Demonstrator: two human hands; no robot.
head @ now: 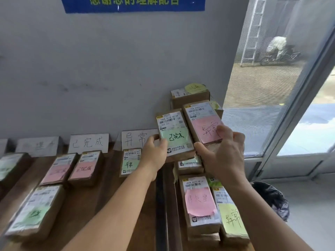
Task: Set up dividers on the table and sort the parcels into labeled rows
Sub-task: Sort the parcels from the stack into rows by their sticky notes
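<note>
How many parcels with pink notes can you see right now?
4. Two side by side in the table's middle row, one held in the right hand, one atop the near pile on the right. Others may be hidden within the piles.

Your left hand (155,153) covers the lower left corner of the green-note parcel (175,134) and part of the divider card (137,139) behind it — its last strokes are lost. The far-left parcel (10,167) is cut by the frame edge, its note too blurred to read. The blue banner (133,3) is cropped at the top.
</note>
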